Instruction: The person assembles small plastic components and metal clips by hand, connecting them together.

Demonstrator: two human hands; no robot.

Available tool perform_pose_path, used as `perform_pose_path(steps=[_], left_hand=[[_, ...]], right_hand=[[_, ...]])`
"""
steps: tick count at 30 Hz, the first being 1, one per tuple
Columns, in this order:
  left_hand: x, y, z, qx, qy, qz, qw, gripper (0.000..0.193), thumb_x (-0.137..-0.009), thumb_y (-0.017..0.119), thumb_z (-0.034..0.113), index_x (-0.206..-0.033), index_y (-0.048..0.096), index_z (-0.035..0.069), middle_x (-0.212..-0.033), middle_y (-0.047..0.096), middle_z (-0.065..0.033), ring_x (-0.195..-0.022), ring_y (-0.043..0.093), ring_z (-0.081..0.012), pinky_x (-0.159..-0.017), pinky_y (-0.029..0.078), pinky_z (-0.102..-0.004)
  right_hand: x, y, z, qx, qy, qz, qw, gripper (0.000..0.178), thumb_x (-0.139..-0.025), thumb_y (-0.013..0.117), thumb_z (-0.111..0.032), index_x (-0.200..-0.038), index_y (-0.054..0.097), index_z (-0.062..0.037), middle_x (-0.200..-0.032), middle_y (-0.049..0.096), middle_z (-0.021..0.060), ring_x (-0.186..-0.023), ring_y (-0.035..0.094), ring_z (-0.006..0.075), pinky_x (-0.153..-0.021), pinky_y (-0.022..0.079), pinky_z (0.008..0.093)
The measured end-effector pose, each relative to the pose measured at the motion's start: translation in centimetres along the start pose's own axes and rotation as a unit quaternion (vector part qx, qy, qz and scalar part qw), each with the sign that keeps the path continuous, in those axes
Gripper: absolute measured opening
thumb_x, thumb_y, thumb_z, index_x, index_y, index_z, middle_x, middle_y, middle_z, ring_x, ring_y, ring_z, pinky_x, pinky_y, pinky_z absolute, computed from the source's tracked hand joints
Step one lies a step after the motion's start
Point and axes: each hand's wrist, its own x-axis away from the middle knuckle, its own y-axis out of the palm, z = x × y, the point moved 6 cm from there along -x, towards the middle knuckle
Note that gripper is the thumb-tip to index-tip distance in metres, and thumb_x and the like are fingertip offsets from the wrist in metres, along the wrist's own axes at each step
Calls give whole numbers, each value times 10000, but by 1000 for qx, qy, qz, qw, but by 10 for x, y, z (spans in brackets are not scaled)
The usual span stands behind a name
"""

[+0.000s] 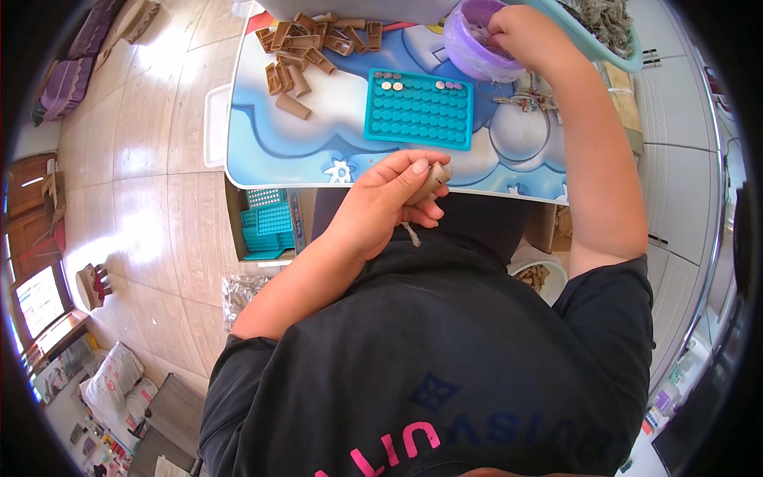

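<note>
My left hand (389, 191) is closed around a tan plastic piece (431, 181), with its thumb on top, just off the table's near edge. A thin pale strand (411, 234) hangs below those fingers. At the far right my right hand (517, 33) reaches into a purple tub (473, 63); its fingers are curled, and whatever they pinch is hidden. Between the hands and the far edge lies a teal tray (419, 145) with rows of round pockets. Several small round discs (392, 86) sit in its upper rows.
A pile of brown hollow plastic pieces (306, 48) covers the table's far left. Behind my right forearm stands a teal basin (632, 60) of greyish material. Below the table are a box of teal trays (268, 219) and a white bucket (556, 274) of brown pieces.
</note>
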Motion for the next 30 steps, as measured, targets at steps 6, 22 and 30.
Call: perform_pose_path(steps=[6, 22, 30], left_hand=[[-2, -1, -6, 57, 6, 19, 998, 280, -921, 541, 210, -1158, 545, 63, -964, 593, -53, -820, 605, -133, -755, 514, -273], [-9, -8, -16, 151, 38, 0, 988, 288, -932, 470, 132, -1163, 494, -38, -1034, 590, -134, -932, 596, -224, -859, 478, -335], [-8, -3, -17, 164, 15, -5, 986, 305, -936, 458, 138, -1189, 486, -29, -1027, 617, -131, -922, 627, -208, -868, 486, -319]], right_hand=[[30, -21, 6, -171, 89, 101, 976, 145, -734, 642, -185, -774, 658, -47, -771, 641, 162, -719, 615, 311, -642, 466, 394], [162, 8, -86, -319, -131, 346, 873, 108, -725, 671, -42, -809, 605, -29, -785, 611, 94, -694, 596, 275, -593, 473, 338], [177, 29, -97, -316, -117, 343, 877, 182, -675, 702, -24, -829, 605, -37, -802, 621, 77, -702, 607, 244, -588, 478, 336]])
